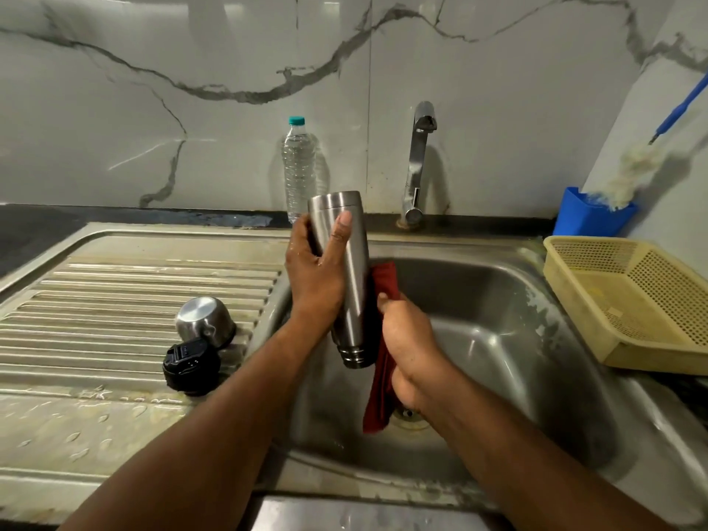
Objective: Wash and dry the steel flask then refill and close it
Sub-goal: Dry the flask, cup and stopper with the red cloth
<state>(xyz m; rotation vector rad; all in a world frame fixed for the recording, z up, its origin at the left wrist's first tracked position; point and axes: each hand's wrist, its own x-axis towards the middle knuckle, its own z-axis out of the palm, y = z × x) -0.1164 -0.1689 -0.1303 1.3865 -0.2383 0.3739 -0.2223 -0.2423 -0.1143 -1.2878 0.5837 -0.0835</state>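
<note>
The left hand is grasping the steel flask around its upper body, fingers curled over the wall, and is holding it inverted over the sink, mouth pointing down, probably so residual water is draining out. The right hand is clenching a red cloth and pressing it against the flask's side; this is judged to be the drying step. The cloth's tail is hanging toward the drain.

On the ribbed drainboard, the steel cup is lying mouth-down beside the black lid, both kept well apart from the basin until closing. A plastic water bottle, filled and capped, is standing at the wall beside the tap, likely the refill supply. The yellow basket appears empty; the blue holder is containing a brush.
</note>
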